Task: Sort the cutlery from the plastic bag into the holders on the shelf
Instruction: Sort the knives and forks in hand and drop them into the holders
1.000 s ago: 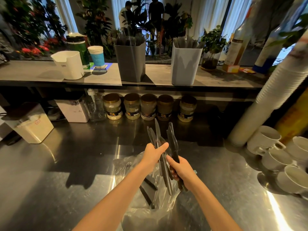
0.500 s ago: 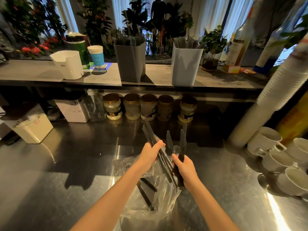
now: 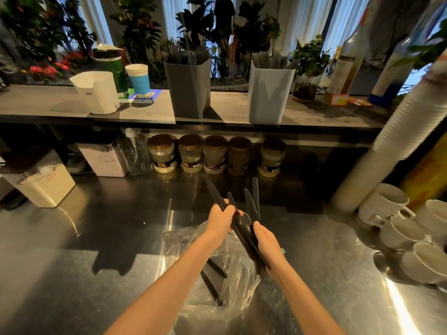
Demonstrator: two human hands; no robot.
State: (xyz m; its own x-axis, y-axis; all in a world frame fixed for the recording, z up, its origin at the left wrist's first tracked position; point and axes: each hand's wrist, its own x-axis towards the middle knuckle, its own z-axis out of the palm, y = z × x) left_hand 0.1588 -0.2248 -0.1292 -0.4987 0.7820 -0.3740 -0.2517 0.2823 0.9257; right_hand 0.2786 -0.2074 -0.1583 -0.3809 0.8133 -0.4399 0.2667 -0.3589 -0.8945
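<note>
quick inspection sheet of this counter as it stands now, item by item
surface: steel counter, shiny with glare; grey shelf along its back
job's things: black cutlery held above the plastic bag, with more pieces inside the bag; dark grey holder and light grey holder on the shelf, both with cutlery in them
clutter: jars under the shelf; white mugs at right; leaning stack of paper cups; white jug on the shelf
grippers: left hand and right hand both grip the cutlery
cables: nothing seen
surroundings: plants and curtained windows behind the shelf; a person beyond
</note>
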